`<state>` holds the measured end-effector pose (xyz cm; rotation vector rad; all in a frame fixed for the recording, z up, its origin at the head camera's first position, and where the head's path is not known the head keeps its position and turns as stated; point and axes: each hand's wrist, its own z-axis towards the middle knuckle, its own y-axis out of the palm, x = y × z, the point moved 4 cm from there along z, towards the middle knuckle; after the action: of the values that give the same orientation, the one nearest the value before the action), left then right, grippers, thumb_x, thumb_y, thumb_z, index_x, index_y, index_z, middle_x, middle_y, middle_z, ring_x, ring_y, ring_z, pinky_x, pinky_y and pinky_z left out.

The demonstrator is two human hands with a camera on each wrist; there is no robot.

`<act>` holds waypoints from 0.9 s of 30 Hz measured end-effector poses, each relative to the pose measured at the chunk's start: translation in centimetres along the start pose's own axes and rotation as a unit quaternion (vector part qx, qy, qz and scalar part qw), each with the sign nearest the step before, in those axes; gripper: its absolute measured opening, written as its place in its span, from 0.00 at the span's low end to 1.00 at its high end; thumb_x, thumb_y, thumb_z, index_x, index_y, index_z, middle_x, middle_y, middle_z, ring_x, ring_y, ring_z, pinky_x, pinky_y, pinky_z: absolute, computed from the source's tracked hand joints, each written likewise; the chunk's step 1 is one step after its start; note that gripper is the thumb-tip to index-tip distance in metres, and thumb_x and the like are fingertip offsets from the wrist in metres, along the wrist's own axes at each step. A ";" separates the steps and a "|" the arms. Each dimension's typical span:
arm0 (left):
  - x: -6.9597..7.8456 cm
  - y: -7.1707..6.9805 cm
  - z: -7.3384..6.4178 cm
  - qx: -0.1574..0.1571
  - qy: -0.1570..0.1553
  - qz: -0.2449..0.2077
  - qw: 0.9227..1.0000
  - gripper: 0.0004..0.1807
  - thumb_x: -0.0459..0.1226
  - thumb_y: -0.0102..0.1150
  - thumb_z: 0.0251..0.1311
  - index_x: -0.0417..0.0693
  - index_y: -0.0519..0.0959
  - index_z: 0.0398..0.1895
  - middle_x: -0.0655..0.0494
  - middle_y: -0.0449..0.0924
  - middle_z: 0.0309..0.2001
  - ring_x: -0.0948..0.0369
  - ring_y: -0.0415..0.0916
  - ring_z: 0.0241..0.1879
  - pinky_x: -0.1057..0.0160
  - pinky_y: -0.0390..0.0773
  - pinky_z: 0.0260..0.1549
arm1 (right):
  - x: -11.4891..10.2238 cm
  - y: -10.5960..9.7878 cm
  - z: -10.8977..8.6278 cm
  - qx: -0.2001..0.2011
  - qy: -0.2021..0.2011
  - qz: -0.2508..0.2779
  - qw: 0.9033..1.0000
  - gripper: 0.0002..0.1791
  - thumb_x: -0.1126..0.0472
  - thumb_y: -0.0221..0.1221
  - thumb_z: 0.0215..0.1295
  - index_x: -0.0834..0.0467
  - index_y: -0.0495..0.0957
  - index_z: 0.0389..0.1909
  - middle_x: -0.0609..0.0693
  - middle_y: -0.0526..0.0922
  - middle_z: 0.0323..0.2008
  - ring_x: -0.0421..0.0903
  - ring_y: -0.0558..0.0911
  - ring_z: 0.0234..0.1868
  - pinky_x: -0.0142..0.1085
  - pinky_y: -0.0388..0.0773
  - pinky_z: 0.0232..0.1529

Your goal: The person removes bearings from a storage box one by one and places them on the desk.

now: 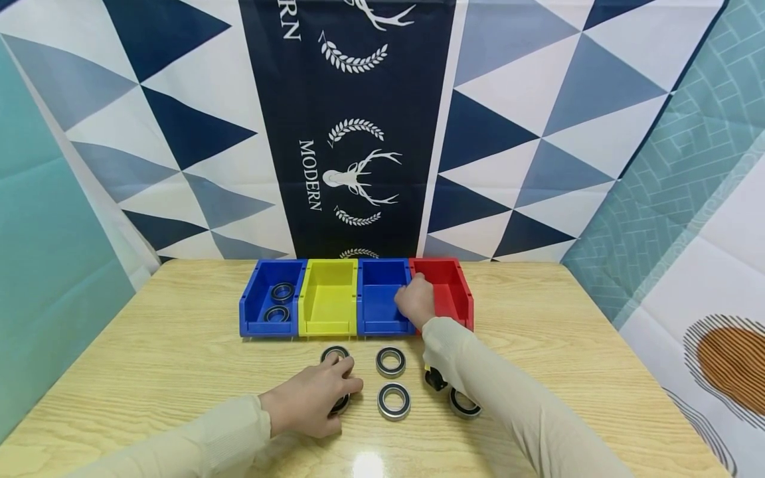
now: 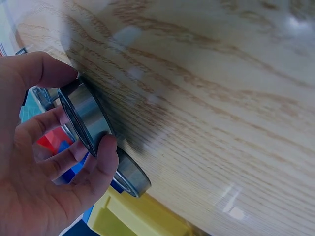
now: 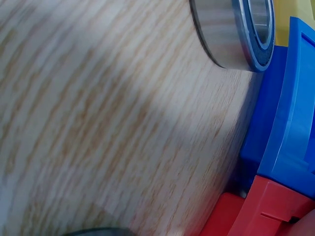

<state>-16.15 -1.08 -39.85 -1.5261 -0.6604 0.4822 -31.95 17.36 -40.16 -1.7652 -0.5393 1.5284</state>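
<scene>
My left hand (image 1: 311, 397) grips a steel ball bearing (image 2: 91, 115) with a dark seal, its thumb and fingertips around the rim close over the table. Just past it another bearing (image 1: 332, 350) is partly covered by the fingers. My right hand (image 1: 416, 300) reaches over the shared wall of the right blue bin (image 1: 382, 326) and the red bin (image 1: 458, 302). Its fingertips are hidden, so whether it holds anything does not show. Two more bearings, the farther one (image 1: 391, 362) and the nearer one (image 1: 394, 401), lie flat between the arms.
The left blue bin (image 1: 254, 328) contains two bearings (image 1: 277, 314). Beside it stands a yellow bin (image 1: 327, 328). Under the right sleeve, a black-and-yellow object (image 1: 435, 379) and a bearing (image 1: 466, 411) are partly hidden. Patterned cloth (image 1: 358, 99) hangs behind the table (image 1: 179, 345).
</scene>
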 end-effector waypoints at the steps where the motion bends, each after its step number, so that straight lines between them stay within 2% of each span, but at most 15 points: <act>1: 0.0 0.0 -0.1 0.000 -0.001 -0.004 1.000 0.21 0.41 0.66 0.45 0.60 0.76 0.46 0.56 0.72 0.47 0.60 0.67 0.45 0.65 0.78 0.33 | -0.1 0.0 -0.1 0.001 -0.001 -0.002 1.000 0.17 0.59 0.49 0.69 0.66 0.65 0.53 0.64 0.81 0.44 0.57 0.84 0.44 0.49 0.81 0.49; 8: -0.1 0.0 -1.0 0.006 0.004 -0.015 1.000 0.22 0.40 0.65 0.44 0.59 0.76 0.47 0.57 0.71 0.44 0.61 0.65 0.42 0.67 0.75 0.32 | -0.7 0.2 -0.7 -0.005 0.004 -0.018 1.000 0.18 0.57 0.49 0.70 0.64 0.65 0.54 0.62 0.81 0.41 0.54 0.84 0.39 0.48 0.82 0.48; 13: 0.0 -0.2 -1.6 0.018 0.010 -0.011 1.000 0.23 0.41 0.65 0.42 0.58 0.75 0.47 0.59 0.69 0.41 0.62 0.63 0.40 0.69 0.72 0.29 | -0.9 0.2 -0.8 -0.007 0.004 -0.026 1.000 0.18 0.57 0.49 0.69 0.64 0.65 0.54 0.62 0.81 0.43 0.55 0.83 0.42 0.49 0.81 0.50; 16: 0.1 -0.4 -1.8 0.036 0.017 0.012 0.999 0.23 0.43 0.65 0.40 0.58 0.75 0.46 0.60 0.70 0.40 0.63 0.63 0.40 0.68 0.71 0.30 | -0.8 0.2 -0.8 -0.008 0.003 -0.017 1.000 0.19 0.57 0.49 0.69 0.64 0.65 0.54 0.63 0.81 0.45 0.56 0.83 0.43 0.50 0.81 0.50; 20: 0.1 -0.9 -2.0 0.062 0.028 0.070 0.995 0.25 0.47 0.65 0.38 0.59 0.75 0.46 0.61 0.71 0.40 0.62 0.65 0.40 0.65 0.71 0.34 | -0.7 0.1 -0.6 -0.010 0.001 -0.008 1.000 0.19 0.57 0.49 0.69 0.65 0.65 0.54 0.64 0.80 0.47 0.57 0.82 0.45 0.50 0.81 0.50; 24: -0.1 -1.4 -2.2 0.065 0.025 0.102 0.992 0.26 0.48 0.64 0.39 0.59 0.74 0.47 0.61 0.73 0.43 0.61 0.67 0.43 0.62 0.71 0.39 | -0.4 -0.2 -0.3 -0.015 0.004 -0.022 1.000 0.20 0.56 0.48 0.69 0.66 0.65 0.55 0.64 0.79 0.50 0.57 0.82 0.48 0.50 0.80 0.51; 27: -0.3 -1.9 -2.5 0.062 0.012 0.103 0.993 0.28 0.49 0.64 0.40 0.58 0.74 0.51 0.60 0.74 0.47 0.60 0.68 0.46 0.59 0.72 0.43 | -0.3 -0.6 -0.2 -0.026 0.010 -0.038 0.999 0.22 0.55 0.48 0.69 0.66 0.65 0.56 0.63 0.79 0.49 0.56 0.81 0.46 0.50 0.80 0.51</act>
<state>-14.95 -3.18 -37.85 -1.4857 -0.4469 0.6489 -31.70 17.51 -39.52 -1.7765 -0.6338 1.4553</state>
